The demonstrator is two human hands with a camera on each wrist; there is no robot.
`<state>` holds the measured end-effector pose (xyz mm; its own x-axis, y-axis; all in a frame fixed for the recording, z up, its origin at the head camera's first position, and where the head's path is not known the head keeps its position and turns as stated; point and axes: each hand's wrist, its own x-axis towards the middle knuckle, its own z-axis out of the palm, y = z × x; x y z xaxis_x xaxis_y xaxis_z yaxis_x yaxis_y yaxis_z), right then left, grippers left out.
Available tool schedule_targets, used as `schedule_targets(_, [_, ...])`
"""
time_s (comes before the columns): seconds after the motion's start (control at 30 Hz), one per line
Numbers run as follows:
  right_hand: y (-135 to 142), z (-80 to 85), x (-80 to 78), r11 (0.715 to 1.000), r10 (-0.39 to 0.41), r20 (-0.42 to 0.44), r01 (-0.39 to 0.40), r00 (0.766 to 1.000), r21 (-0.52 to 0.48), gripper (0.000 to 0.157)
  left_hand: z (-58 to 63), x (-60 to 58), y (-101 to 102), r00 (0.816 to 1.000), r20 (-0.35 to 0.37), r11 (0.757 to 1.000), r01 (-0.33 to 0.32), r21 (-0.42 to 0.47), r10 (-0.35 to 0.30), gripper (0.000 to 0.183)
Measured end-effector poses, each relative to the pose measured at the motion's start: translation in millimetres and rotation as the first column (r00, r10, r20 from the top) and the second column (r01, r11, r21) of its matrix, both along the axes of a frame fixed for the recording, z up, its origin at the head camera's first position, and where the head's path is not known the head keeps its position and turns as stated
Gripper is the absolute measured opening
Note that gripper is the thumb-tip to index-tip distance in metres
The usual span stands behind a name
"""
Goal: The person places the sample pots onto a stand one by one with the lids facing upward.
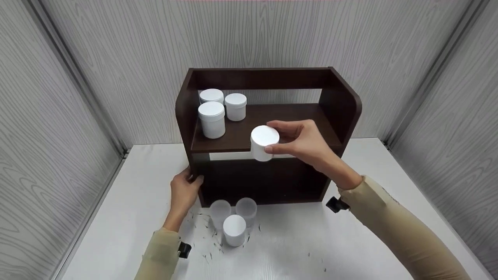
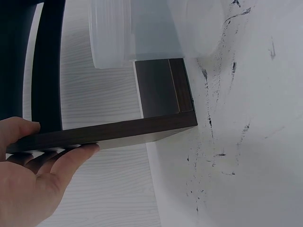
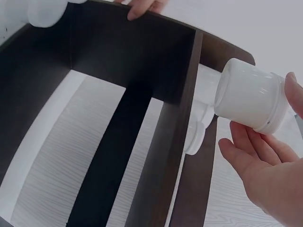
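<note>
My right hand [image 1: 307,144] pinches a white lidded jar [image 1: 261,151] by its lid between thumb and fingers. That jar is upright, in front of the upper shelf of a dark brown wooden rack [image 1: 288,116]. In the right wrist view the same jar [image 3: 248,94] shows its base, clear of the shelf edge. My left hand [image 1: 184,190] grips the front edge of the rack's left side panel, thumb on one face and fingers on the other, as the left wrist view shows [image 2: 38,175]. Three white jars [image 1: 213,126] stand at the left of the upper shelf.
On the white table [image 1: 288,241], in front of the rack's left part, stand two translucent cups [image 1: 246,208] and a white lidded jar [image 1: 234,231]. Dark marks dot the tabletop around them. Grey wood-grain walls [image 1: 62,128] enclose the table at the back and sides.
</note>
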<state>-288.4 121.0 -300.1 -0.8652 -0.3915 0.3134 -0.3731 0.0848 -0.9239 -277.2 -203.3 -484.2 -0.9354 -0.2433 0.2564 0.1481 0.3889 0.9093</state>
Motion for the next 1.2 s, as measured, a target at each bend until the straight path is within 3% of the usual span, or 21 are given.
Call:
schedule_targets(0.37, [-16.6, 19.5, -34.8, 0.999, -0.024, 0.012, 0.023, 1.000, 0.037, 0.063, -0.4, 0.2, -0.2, 1.000, -0.014, 1.000, 0.005, -0.005, -0.005, 0.054])
schedule_targets(0.77, [-38.5, 19.5, -65.3, 0.993, -0.023, 0.012, 0.022, 1.000, 0.117, 0.062, -0.8, 0.6, -0.5, 0.999, -0.037, 0.999, 0.032, 0.010, -0.032, 0.052])
schedule_targets(0.97, [-50.9, 18.0, -75.1, 0.995, -0.012, 0.028, 0.009, 1.000, 0.101, 0.056, -0.6, 0.6, -0.6, 0.999, -0.039, 1.000, 0.026, 0.018, -0.025, 0.051])
schedule_targets(1.2, [-58.9, 17.0, -83.6, 0.991, -0.031, 0.061, 0.023, 0.998, 0.133, 0.064, -1.3, 0.1, -0.3, 0.999, -0.036, 1.000, 0.012, 0.006, -0.011, 0.052])
